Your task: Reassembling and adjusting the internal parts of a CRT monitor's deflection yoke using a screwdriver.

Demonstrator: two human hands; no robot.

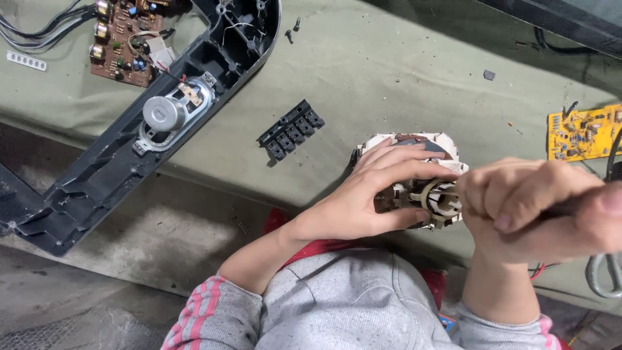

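My left hand is wrapped around a cream-coloured plastic coil part with a round ring and copper windings, held at the front edge of the workbench. My right hand is closed in a fist just to the right of it, gripping a thin dark tool whose tip I cannot see. Both forearms come out of grey sleeves with pink stripes.
The olive-green cloth-covered bench holds a long black plastic housing with an oval speaker, a brown circuit board, a black row of buttons, a yellow circuit board, scissors handles and loose screws.
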